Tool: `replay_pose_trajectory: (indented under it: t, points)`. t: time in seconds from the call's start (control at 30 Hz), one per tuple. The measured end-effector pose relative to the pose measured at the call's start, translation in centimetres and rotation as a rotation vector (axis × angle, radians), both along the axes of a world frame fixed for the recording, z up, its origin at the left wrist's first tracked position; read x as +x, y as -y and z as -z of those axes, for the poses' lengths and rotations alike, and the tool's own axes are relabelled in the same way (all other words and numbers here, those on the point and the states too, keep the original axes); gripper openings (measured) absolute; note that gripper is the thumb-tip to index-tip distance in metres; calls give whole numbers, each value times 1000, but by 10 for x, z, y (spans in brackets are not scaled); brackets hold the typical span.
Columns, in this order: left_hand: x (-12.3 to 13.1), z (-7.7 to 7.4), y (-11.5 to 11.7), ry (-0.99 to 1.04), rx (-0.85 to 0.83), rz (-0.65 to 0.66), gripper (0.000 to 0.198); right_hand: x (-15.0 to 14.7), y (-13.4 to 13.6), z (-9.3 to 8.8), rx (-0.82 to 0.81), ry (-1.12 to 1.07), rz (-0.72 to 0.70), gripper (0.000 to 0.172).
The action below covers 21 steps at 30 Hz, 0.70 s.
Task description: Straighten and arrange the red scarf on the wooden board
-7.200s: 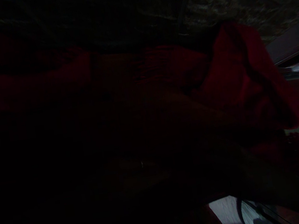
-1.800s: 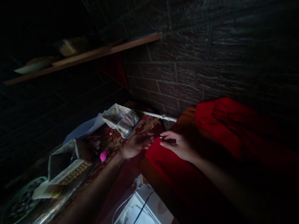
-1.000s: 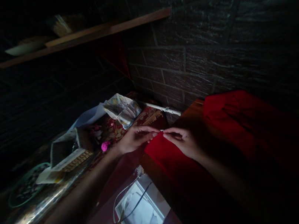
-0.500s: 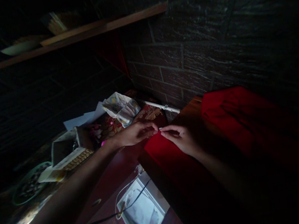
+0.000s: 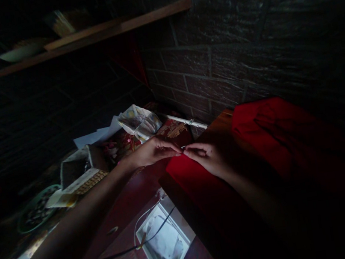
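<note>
Left: we see green-rimmed round tray (image 5: 20,225), then off-white box with woven side (image 5: 84,181). Our left hand (image 5: 151,151), thumb and fingertips drawn together, meets thin white sliver (image 5: 183,147); its grip we cannot tell. Smooth red cloth (image 5: 186,177) lies on brown wooden bench (image 5: 223,124), far edge pinched by our right hand (image 5: 208,158). Work there looks unfinished, we judge; amount left, cannot tell. Right: bunched red fabric (image 5: 270,121) lies unhandled.
</note>
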<state>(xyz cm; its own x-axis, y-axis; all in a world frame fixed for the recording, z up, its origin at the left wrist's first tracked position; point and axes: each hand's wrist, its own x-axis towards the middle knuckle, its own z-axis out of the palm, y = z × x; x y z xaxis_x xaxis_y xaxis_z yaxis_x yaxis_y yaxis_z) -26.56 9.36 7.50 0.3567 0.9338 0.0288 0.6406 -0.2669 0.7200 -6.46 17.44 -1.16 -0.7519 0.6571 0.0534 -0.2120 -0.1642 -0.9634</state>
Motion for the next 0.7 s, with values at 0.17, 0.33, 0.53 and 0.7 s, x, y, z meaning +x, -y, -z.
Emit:
replay_pose_trajectory:
  t: [0.17, 0.33, 0.53, 0.7]
  points:
    - [2, -1, 7, -73, 93, -16, 21, 0, -1, -1, -10, 7, -3, 34]
    - [5, 0, 12, -81, 112, -48, 21, 2, -3, -2, 0, 35, -11, 34]
    - [8, -4, 12, -38, 25, -111, 21, 2, -3, -2, 55, 22, -34, 30]
    - [3, -7, 5, 50, -110, -143, 22, -1, -3, 5, 157, 24, -2, 21]
